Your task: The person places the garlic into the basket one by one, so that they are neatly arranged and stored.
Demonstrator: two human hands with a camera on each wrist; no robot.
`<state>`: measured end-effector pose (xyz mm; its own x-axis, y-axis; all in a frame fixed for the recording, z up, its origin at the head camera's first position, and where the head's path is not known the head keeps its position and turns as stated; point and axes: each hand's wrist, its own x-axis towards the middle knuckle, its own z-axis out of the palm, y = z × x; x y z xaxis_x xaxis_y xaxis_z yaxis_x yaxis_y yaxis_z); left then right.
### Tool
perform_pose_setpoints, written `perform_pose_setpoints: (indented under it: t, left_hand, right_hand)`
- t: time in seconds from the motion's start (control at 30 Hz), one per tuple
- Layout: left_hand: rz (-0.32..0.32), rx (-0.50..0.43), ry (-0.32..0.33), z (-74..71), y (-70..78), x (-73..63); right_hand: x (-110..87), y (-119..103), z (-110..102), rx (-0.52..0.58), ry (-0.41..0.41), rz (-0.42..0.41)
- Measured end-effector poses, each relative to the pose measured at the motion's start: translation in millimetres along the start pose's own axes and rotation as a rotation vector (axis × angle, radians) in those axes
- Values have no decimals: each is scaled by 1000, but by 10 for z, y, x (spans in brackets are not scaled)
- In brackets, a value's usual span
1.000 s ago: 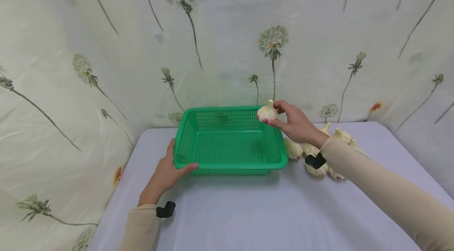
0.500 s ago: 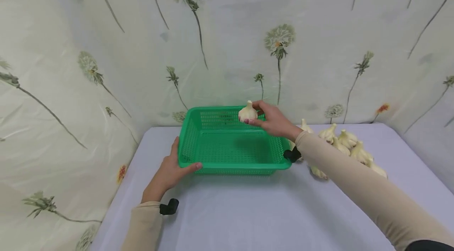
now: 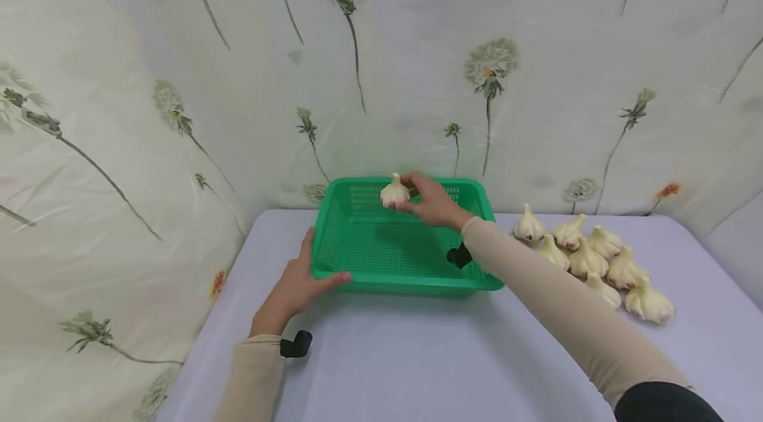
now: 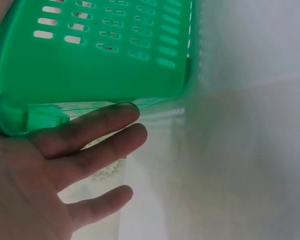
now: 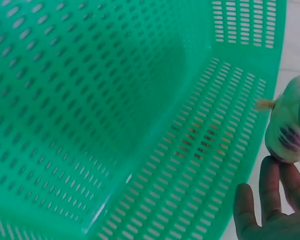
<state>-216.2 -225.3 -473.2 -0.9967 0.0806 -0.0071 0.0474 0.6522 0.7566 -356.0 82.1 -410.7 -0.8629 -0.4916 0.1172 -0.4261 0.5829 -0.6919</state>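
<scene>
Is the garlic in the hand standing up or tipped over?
Upright: the right hand holds the garlic bulb with its stem pointing up.

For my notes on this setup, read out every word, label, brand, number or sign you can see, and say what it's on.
None: no text is readable in any view. The green basket shows only slots, the garlic bulb in the right hand only purple streaks, the backdrop only printed plants. Any marking on the black wrist pieces would be too small to read.
</scene>
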Motion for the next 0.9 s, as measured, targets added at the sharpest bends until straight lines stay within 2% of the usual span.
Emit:
perform_pose_setpoints:
  t: [0.2, 0.47, 0.9]
  left_hand:
    - [7, -6, 13, -20, 2, -8]
    - [-15, -22, 12, -11, -7, -23]
    - [-19, -35, 35, 12, -46, -4]
  right_hand:
    - [137, 3, 195, -19, 0, -1]
    - [248, 63, 442, -19, -21, -12]
    - [415, 120, 611, -28, -34, -33]
